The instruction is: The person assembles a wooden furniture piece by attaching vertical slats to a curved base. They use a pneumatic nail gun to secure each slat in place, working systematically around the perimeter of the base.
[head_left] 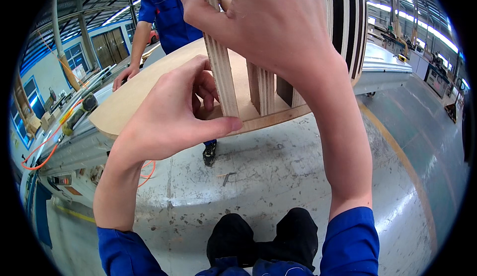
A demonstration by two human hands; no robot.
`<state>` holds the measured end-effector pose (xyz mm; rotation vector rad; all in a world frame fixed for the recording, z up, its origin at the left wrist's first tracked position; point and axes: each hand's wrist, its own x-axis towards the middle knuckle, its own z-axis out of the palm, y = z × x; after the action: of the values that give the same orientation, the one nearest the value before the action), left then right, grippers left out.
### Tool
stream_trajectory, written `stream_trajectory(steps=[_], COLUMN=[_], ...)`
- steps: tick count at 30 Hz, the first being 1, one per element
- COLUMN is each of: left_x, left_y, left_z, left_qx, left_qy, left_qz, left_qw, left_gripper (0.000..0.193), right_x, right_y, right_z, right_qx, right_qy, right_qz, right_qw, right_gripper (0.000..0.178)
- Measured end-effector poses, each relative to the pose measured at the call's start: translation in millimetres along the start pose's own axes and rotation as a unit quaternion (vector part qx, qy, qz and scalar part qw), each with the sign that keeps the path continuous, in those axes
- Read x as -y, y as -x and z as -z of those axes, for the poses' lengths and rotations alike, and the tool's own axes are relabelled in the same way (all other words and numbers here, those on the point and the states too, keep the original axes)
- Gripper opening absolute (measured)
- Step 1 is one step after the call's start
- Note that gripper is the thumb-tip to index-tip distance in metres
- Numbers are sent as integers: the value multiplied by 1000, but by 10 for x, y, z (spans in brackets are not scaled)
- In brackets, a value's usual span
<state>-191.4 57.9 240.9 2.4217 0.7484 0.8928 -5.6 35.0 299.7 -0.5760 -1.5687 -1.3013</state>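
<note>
A plywood panel stands on edge, slightly tilted, near the front rim of a large round-edged wooden board. My left hand is closed around its lower end, with the thumb at the bottom corner by the board's edge and the fingers curled on the left side. Higher up, my right hand grips the same panel, its thumb on the left face; most of its fingers are out of sight. Just right of it, another upright plywood piece stands on the board, partly hidden by my right forearm.
More upright dark-faced panels stand along the board's right side. Across the board is a person in blue workwear, one hand resting near its edge. A metal machine table supports the board. An orange hose hangs at left.
</note>
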Motion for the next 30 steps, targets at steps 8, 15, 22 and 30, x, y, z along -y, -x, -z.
stream_trajectory(steps=[8,15,22,30], left_x=[45,285,1299,3293], left_y=[12,490,905,1573], left_z=[59,211,1155,3110], left_qx=[0,-120,-447,-308], left_qy=[4,-187,-245,-599], left_qz=[-16,-114,-21,306], left_qw=[1000,968,860,673], left_gripper=[64,65,34,60], right_x=[-79,-73,-210,-80], right_y=[31,174,198,54], right_z=[-148,-12,-2,-170], right_qx=[-58,134,105,29], right_qy=[11,-67,25,-10], right_qz=[42,-162,-79,-2], right_qw=[997,975,991,1000], right_gripper=[22,40,39,23])
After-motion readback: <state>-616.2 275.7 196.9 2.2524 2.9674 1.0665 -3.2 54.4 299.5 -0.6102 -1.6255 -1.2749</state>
